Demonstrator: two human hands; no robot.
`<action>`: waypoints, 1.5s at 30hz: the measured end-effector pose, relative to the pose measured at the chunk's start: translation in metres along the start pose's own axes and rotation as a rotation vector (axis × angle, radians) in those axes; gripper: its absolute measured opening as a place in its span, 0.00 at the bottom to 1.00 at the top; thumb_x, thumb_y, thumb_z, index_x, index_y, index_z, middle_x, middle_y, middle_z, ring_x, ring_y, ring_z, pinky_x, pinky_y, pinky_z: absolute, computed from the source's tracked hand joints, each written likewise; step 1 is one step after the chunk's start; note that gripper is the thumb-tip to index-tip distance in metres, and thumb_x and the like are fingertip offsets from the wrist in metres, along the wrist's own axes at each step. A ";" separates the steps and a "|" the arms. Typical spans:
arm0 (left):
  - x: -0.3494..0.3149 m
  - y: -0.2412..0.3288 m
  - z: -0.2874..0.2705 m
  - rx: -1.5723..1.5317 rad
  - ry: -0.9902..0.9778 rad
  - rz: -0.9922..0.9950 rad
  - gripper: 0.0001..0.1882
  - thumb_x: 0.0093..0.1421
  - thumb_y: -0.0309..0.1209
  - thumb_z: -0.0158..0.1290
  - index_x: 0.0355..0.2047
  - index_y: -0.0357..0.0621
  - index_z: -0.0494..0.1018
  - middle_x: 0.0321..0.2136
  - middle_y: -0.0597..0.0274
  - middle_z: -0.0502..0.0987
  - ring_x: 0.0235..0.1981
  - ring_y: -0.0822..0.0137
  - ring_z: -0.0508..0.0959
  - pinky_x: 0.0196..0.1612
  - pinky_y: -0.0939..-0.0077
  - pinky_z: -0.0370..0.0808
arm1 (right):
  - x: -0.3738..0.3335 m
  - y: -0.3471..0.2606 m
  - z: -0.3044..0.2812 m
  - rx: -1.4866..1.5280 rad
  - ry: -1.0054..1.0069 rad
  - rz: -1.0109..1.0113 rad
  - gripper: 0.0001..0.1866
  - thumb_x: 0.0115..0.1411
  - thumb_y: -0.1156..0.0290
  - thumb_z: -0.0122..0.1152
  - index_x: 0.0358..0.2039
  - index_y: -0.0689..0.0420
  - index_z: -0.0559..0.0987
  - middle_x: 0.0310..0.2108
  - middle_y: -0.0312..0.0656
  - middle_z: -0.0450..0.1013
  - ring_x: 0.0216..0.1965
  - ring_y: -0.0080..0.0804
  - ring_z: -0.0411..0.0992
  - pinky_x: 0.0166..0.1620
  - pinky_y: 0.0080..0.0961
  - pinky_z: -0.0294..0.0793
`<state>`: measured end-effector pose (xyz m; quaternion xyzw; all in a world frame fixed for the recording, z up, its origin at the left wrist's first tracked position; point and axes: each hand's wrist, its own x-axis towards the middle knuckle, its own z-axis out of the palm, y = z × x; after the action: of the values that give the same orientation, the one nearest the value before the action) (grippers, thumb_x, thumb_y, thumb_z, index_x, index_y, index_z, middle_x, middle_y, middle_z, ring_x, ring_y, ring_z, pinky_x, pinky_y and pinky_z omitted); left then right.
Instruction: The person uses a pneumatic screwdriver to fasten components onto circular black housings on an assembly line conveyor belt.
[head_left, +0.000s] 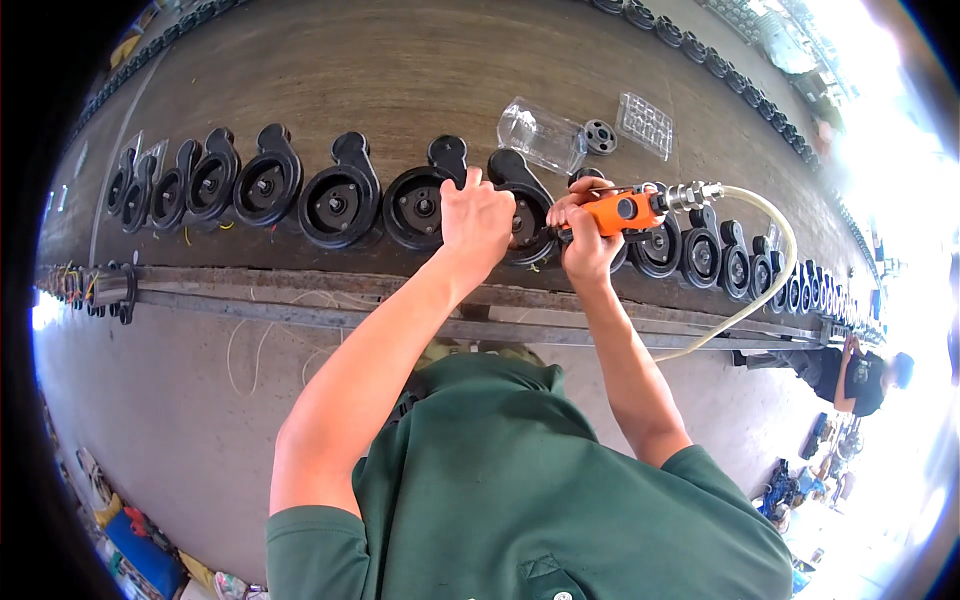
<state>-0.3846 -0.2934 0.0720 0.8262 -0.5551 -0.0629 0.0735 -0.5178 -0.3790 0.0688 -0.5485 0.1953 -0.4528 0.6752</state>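
Long, dark and worn, the workbench (380, 65) sweeps right across this view, its metal edge rail (230, 297) bowing with the lens and bare floor (160, 380) showing below. Along the near side runs a line of round black housings (267, 188), each with a rounded neck pointing away from the person, and more curve along the far edge at upper right.

Now to the hands, well apart from touching yet close together mid-row! Left hand (477, 220): curled into a fist, knuckles up, over the space between two neighbouring housings. Its fingertips are turned away, so whether it pinches anything I can't say. Right hand (592, 235): wrapped firmly around an orange hand tool (628, 211), which lies sideways above the row, just right of the housing (530, 218) between the two hands. The tool's working end is lost behind the fingers. Out of its right end comes a metal fitting (690, 196), and from that a pale hose (787, 232) loops round and down below the bench edge.

Beyond the hands, a clear plastic container (540, 135) lies beside a small black wheel (600, 137), with a clear moulded tray (645, 125) to its right. Far right, another person (868, 382) in dark clothing is at the bench.
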 end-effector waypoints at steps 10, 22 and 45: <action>0.000 -0.001 -0.002 -0.020 -0.028 -0.005 0.17 0.42 0.43 0.74 0.30 0.48 0.85 0.34 0.60 0.84 0.53 0.59 0.77 0.45 0.57 0.73 | 0.001 0.004 -0.003 0.009 -0.046 0.004 0.14 0.58 0.82 0.49 0.46 0.64 0.69 0.25 0.40 0.69 0.26 0.27 0.68 0.35 0.32 0.75; -0.001 0.000 -0.006 -0.026 -0.044 -0.013 0.17 0.43 0.42 0.74 0.31 0.49 0.85 0.35 0.61 0.84 0.54 0.59 0.76 0.48 0.56 0.73 | -0.002 0.009 -0.001 -0.030 -0.139 0.023 0.13 0.59 0.82 0.53 0.45 0.62 0.68 0.27 0.38 0.70 0.28 0.24 0.69 0.36 0.26 0.73; -0.002 -0.002 0.003 -0.027 0.079 0.013 0.13 0.42 0.39 0.72 0.26 0.51 0.84 0.28 0.64 0.83 0.49 0.62 0.78 0.43 0.60 0.71 | -0.002 0.016 0.002 -0.115 -0.154 -0.039 0.12 0.58 0.82 0.58 0.42 0.61 0.71 0.28 0.34 0.70 0.28 0.18 0.70 0.34 0.18 0.72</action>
<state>-0.3845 -0.2908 0.0683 0.8234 -0.5560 -0.0371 0.1070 -0.5108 -0.3758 0.0544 -0.6231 0.1577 -0.4105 0.6468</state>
